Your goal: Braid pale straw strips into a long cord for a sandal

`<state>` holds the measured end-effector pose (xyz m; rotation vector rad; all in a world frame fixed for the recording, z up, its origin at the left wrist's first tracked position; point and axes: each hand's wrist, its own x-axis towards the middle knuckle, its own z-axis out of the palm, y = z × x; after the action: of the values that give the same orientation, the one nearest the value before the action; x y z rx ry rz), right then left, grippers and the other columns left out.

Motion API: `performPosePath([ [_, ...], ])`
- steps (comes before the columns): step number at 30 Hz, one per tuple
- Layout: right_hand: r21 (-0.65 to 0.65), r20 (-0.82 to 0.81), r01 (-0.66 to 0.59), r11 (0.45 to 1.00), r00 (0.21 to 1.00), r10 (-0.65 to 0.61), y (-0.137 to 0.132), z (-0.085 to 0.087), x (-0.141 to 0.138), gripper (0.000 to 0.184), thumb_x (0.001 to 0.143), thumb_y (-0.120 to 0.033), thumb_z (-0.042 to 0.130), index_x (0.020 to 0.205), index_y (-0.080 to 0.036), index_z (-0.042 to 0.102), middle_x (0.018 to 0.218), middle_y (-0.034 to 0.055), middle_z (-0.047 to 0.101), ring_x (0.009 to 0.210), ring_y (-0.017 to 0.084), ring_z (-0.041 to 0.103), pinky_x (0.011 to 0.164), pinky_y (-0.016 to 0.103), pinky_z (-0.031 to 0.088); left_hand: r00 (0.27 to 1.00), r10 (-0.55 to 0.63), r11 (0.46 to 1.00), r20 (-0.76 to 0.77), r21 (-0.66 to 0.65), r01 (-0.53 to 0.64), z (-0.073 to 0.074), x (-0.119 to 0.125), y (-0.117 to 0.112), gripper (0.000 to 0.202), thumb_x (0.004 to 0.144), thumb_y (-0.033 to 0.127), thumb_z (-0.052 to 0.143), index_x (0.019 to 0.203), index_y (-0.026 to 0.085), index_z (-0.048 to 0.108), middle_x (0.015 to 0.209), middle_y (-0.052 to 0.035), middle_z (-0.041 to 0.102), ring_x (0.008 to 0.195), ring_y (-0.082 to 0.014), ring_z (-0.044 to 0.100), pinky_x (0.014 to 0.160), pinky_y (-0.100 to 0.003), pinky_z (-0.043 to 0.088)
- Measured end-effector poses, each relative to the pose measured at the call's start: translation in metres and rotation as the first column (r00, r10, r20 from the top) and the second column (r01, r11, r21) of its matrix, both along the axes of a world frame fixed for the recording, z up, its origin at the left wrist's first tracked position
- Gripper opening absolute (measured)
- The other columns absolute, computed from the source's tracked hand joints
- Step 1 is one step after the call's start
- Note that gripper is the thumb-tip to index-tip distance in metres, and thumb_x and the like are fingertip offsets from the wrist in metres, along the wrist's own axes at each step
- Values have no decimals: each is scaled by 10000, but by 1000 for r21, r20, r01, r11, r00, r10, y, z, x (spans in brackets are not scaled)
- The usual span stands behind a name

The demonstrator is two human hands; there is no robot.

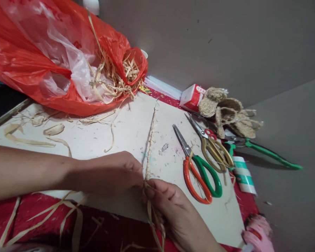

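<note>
A thin braided straw cord (151, 141) runs away from me across the white board (131, 129), its far end near the board's back edge. My right hand (173, 206) pinches the near end of this cord between thumb and forefinger. Loose straw strands (153, 224) hang down below those fingers. Right beside it, my left hand (123, 171) is closed at the same spot, the back of the hand toward me. Its fingertips are mostly hidden, so what they grip is hard to see, though they touch the cord's near end.
A red plastic bag (55, 103) full of dry straw stands at the back left. Orange-and-green scissors (199, 175), gold-handled scissors (216, 152) and green-handled pliers (273, 154) lie to the right. Behind them are woven straw pieces (231, 112), a red-and-white box (191, 96) and a tape roll (244, 175).
</note>
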<state>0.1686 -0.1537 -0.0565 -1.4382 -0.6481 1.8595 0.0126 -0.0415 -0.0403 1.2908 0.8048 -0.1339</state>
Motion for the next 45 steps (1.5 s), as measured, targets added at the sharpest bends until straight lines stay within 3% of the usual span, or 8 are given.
performPosePath([
  [3,1,17,-16,1000,1000,16,0,0,1,347,868,-453,568,683,-164,514,435,-87,366,389,42,231,393,190,153,988,-150,985,-23,-83,148,3,2,11,205,743,323,459,596,187,502,433,67,324,380,-73,232,371,-235,173],
  [17,50,164,-86,995,983,76,1,6,2,350,866,-496,529,734,-173,531,522,-68,336,452,69,229,410,199,189,988,-152,987,-5,-55,151,0,5,16,242,706,410,605,693,169,618,448,72,362,398,-68,282,381,-207,234],
  [21,176,329,-148,973,941,83,0,8,1,330,886,-473,495,759,-174,553,669,-1,481,572,107,383,490,207,323,976,-218,973,-15,-75,217,1,8,18,210,716,372,566,635,178,573,452,71,343,400,-68,269,370,-206,215],
  [24,238,466,-237,942,879,103,0,11,0,321,909,-437,457,725,-183,525,663,-1,474,622,126,415,537,220,349,975,-223,975,2,-14,223,0,11,16,158,700,311,534,609,182,544,464,71,326,421,-67,258,389,-209,212],
  [32,178,572,-326,928,802,172,1,19,4,286,932,-415,417,790,-193,527,668,-13,472,603,117,398,523,220,330,990,-138,990,18,32,138,-7,8,6,172,708,325,521,612,183,503,490,68,331,443,-65,248,417,-215,194],
  [35,166,622,-317,934,768,151,-2,21,6,341,929,-439,410,707,-191,484,616,-27,398,565,112,342,501,227,299,992,-101,995,72,1,101,-17,6,0,156,726,306,512,636,180,494,504,70,333,453,-65,261,421,-213,193],
  [41,192,480,-108,975,878,2,-8,20,-5,369,886,-472,479,661,-182,510,570,-30,355,543,114,331,487,231,298,986,-42,989,159,150,18,-30,4,-12,142,763,251,468,662,161,511,571,59,391,524,-68,305,456,-196,237],
  [45,295,554,-85,952,827,-97,-12,13,-14,335,870,-415,519,637,-178,560,525,-17,404,508,119,361,472,238,305,982,-33,988,185,155,4,-28,4,-14,150,770,253,468,692,154,550,606,40,472,558,-79,376,487,-192,293],
])
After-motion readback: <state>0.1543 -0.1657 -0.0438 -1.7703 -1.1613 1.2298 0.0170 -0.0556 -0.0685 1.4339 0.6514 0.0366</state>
